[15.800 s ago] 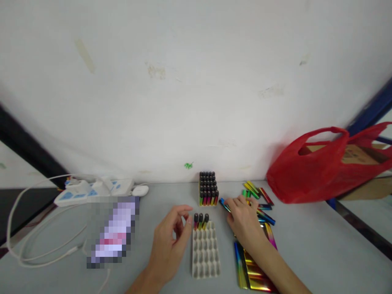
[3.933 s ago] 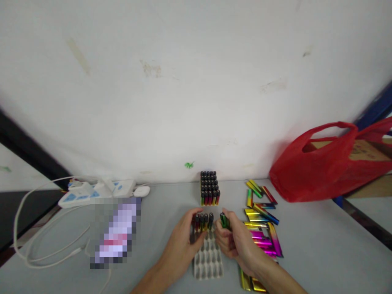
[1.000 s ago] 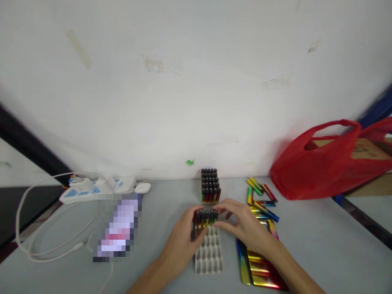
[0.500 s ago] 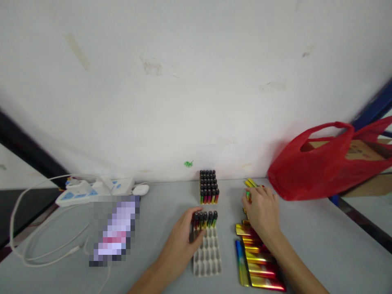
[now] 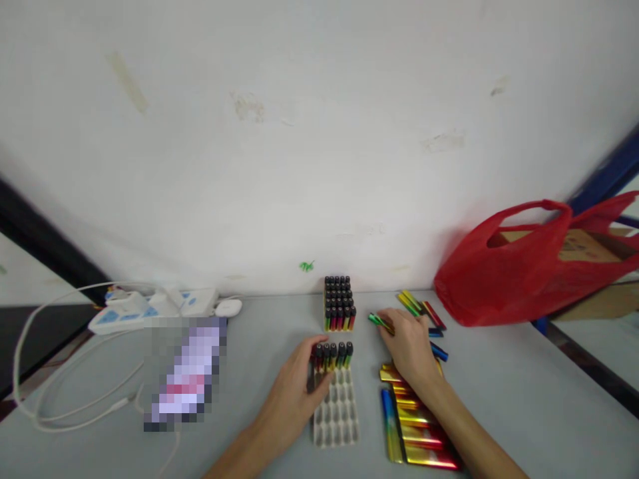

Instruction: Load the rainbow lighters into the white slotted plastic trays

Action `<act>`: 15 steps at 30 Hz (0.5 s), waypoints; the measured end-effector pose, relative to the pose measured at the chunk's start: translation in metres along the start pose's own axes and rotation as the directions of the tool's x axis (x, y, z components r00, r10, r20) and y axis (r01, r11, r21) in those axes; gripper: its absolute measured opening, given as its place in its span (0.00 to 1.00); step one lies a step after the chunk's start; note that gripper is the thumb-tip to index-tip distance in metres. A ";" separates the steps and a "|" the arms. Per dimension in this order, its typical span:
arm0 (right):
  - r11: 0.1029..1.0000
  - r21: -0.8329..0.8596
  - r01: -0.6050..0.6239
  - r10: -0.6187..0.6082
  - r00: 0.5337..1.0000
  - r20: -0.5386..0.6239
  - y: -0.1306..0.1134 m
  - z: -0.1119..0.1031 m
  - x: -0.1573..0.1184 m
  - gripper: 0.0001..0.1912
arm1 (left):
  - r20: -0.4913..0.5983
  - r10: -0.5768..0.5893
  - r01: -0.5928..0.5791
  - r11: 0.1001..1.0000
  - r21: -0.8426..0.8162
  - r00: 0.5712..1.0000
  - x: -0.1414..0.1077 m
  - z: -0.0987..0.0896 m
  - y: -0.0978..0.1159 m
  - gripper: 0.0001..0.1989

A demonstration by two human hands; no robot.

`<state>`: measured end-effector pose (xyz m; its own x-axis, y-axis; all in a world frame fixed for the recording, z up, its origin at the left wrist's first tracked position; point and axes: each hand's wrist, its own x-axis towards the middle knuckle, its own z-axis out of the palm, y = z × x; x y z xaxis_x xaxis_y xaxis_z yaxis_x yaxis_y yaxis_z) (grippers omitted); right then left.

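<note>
A pale tray (image 5: 336, 426) with rows of hollows lies in front of me, several dark-topped batteries (image 5: 333, 356) upright in its far row. My left hand (image 5: 298, 382) curls around the tray's left side, thumb and fingers at its edges. In my right hand (image 5: 407, 339) is a green and gold battery (image 5: 382, 323), pinched and tilted, its green end pointing left. Behind the tray stands a full block of upright batteries (image 5: 339, 303). Gold and red wrapped batteries (image 5: 422, 436) lie in a column under my right forearm, with a blue and yellow one (image 5: 392, 426) beside them.
Loose coloured batteries (image 5: 410, 301) lie beyond my right hand. A red bag (image 5: 509, 273) with a cardboard box sits at the right, against the wall. At the left are a white power strip (image 5: 150, 311), cables and a pixelated phone-like object (image 5: 190, 372).
My right hand has moved left with the green and gold battery, which now shows more clearly. Loose batteries behind it have come into view. My left hand stays at the tray.
</note>
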<state>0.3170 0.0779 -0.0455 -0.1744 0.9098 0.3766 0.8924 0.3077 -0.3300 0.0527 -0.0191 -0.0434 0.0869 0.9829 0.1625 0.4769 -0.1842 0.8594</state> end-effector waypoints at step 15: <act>0.925 0.379 -0.009 0.008 1.000 0.005 -0.010 -0.002 -0.003 0.08 | 0.036 -0.012 0.013 1.000 -0.002 0.999 0.000 0.000 0.000 0.24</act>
<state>0.3097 0.0718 -0.0418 -0.1697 0.9136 0.3696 0.6697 0.3820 -0.6368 0.0526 -0.0188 -0.0430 0.1125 0.9846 0.1341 0.4764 -0.1719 0.8623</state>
